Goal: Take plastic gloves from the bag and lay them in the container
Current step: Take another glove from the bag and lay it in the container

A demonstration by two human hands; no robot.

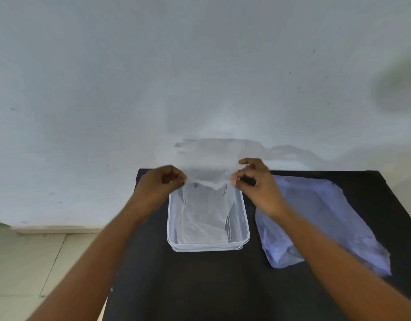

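A clear plastic glove [208, 200] hangs stretched between my hands above the clear rectangular container [245, 224]. My left hand [160, 181] pinches its left edge and my right hand [255, 179] pinches its right edge. The glove's lower part droops into the container, where more clear plastic lies on the bottom. The bluish plastic bag [320, 218] lies flat on the black table to the right of the container, partly under my right forearm.
The black table [200, 286] carries the container and the bag and stands against a pale wall [200, 77]. Beige floor tiles [37, 262] show to the left of the table's edge.
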